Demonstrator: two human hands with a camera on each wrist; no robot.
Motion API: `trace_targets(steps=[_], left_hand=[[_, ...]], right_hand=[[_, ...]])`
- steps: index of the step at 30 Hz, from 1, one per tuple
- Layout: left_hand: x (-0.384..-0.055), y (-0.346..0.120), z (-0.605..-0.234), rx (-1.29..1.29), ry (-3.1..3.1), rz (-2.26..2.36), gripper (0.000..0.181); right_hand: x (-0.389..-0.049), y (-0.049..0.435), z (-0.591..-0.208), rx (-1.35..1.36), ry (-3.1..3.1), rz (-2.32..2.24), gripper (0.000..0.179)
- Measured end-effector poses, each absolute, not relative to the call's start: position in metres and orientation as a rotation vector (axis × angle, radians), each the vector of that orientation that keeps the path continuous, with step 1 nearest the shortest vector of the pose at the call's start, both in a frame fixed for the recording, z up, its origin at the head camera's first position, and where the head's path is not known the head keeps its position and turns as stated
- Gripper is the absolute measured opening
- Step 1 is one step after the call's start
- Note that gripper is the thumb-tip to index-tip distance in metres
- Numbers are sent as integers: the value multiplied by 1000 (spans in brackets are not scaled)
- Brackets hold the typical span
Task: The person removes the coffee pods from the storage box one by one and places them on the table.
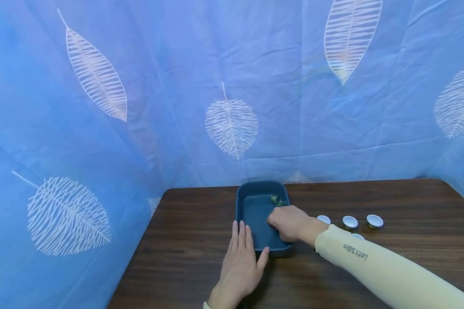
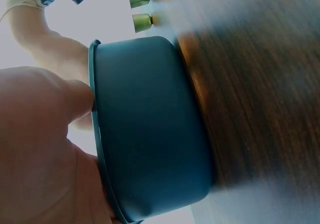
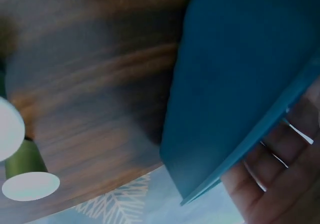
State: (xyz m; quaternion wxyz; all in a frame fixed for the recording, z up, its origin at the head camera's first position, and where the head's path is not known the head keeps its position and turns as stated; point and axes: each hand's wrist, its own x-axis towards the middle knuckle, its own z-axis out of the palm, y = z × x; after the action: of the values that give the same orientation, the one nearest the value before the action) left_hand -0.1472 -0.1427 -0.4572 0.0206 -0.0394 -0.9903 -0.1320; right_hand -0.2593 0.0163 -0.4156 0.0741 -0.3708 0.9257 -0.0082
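Observation:
A dark teal rectangular bin stands on the wooden table. My left hand rests on its near left rim with fingers straight; in the left wrist view the thumb lies at the rim. Over the right side of the bin, my right hand reaches down inside, its fingers bent. Their tips are hidden, and I cannot tell whether they hold anything. Small green capsules lie in the bin just beyond the right hand. In the right wrist view the bin's outer wall stands beside the fingers.
To the right of the bin, several green capsules with white lids stand lid up on the table, among them one capsule farthest right. The right forearm's pale sleeve partly covers another. A blue leaf-patterned cloth hangs behind the table.

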Motion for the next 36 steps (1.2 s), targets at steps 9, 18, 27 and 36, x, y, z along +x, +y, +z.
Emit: trace_targets(steps=[9,18,27,36], left_hand=[[-149,-142,-456,-104,-3097,-409,81],[-149,-142,-455,-111,-3102,-401,81],[-150,-142,-457,-113,-3109,-393,81],[-152,-140,-456,-86,-3111,-399,80]], right_hand=[[-282,20,-399,-1083,2861,-118,26],[-288,15,-401,-1098,2883,-36,29],[-292,10,-412,-1092,2904,69,34],[-303,9,-422,-1161,2899,158,27]])
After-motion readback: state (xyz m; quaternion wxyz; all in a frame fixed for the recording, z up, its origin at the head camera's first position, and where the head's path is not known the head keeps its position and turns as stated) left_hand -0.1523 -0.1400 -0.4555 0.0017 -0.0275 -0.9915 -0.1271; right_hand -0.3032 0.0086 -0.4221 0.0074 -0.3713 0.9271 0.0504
